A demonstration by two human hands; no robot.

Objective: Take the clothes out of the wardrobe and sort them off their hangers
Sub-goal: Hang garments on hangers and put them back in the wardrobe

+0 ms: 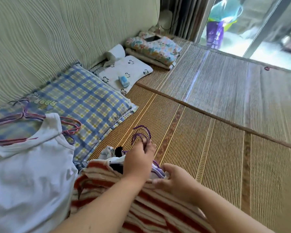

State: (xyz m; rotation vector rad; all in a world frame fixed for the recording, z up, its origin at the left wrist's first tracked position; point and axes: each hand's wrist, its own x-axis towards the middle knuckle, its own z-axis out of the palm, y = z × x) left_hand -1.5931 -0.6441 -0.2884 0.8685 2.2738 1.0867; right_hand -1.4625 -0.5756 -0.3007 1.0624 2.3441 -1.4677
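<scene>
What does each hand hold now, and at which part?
The left hand grips the purple hangers by their hooks. The right hand pinches the striped garment near its collar.

I see the L hand (138,163) gripping a bunch of purple hangers (141,134) by the hooks, over a red-and-white striped garment (151,207) on the woven mat (225,157). R hand (176,181) pinches what looks like one hanger's arm at the collar; too blurred to be sure. White T-shirt (29,174) lies just left, w/ loose pink hangers (71,127) on the plaid pillow (84,98).
</scene>
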